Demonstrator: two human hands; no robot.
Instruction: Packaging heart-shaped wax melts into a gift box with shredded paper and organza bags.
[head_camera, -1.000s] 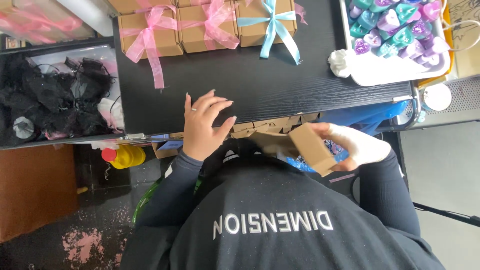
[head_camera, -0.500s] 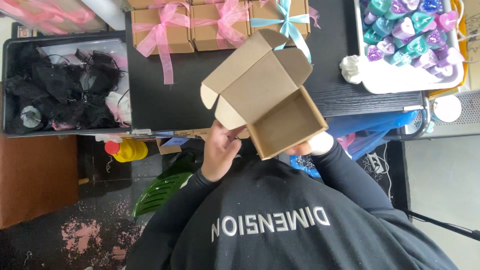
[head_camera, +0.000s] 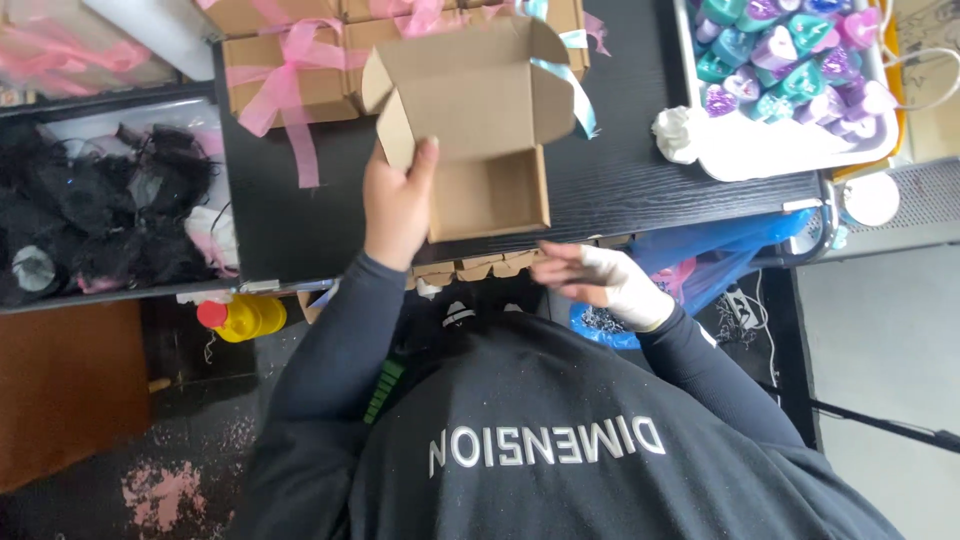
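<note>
Left hand (head_camera: 395, 205) clasped on the left wall of an open brown cardboard box (head_camera: 470, 130), thumb laid over the wall's inner face, box resting on the black table (head_camera: 620, 170). Box lid thrown back away from the person, side flaps spread, nothing visible inside. Right hand (head_camera: 600, 280) just below the box's near right corner, at the table's near edge, grip released, fingers loosely stretched toward the left, touching nothing that can be made out.

Beyond the box, along the table's far edge, a row of closed brown cardboard boxes: those left of the open box tied with pink ribbon (head_camera: 285, 90), one behind its right flap with light-blue ribbon (head_camera: 575, 75). Right of the box, a white tray (head_camera: 760, 160) filled with small heart-shaped pieces (head_camera: 790, 50) in teal, purple and pink; a crumpled white wad (head_camera: 680, 130) touching the tray's left edge. Left of the box, past the table's end, a dark bin (head_camera: 110, 295) holding black shredded filler (head_camera: 90, 220). Below the box, under the table's near edge, a strip of flat folded cardboard blanks (head_camera: 470, 268); down to the left a yellow bottle with a red cap (head_camera: 240, 317); down to the right a blue plastic bag (head_camera: 710, 260).
</note>
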